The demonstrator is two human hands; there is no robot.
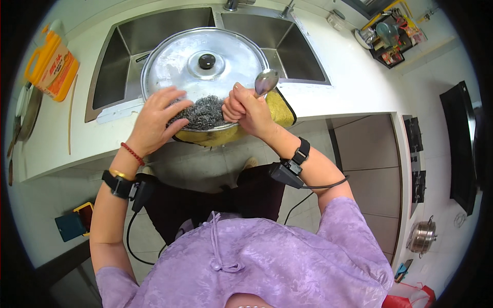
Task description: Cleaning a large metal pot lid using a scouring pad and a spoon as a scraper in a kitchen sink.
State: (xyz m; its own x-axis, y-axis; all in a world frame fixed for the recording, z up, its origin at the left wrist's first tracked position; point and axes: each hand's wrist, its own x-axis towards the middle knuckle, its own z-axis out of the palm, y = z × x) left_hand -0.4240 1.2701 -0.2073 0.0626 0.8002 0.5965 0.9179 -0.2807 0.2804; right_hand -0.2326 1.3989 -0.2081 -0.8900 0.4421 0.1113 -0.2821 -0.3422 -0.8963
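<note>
A large round metal lid (169,65) with a black knob (207,61) lies over the front of the double sink and the counter edge. Dark, grainy material (206,113) is heaped on its near side; what it is, I cannot tell. My right hand (248,111) grips a metal spoon (266,81) by the handle, bowl pointing away from me, beside the heap's right end. At the heap's left end, my left hand (160,117) has its fingers apart and holds nothing; whether the fingertips touch the material is unclear. Under the lid, a yellow cloth (283,107) with dark edging shows.
Behind the lid are the left sink basin (127,42) and right basin (296,50). An orange jug (54,67) and a thin stick (72,115) are on the left counter. A jar (336,20) and a cluttered rack (389,36) stand back right. Cables hang from both wrist straps.
</note>
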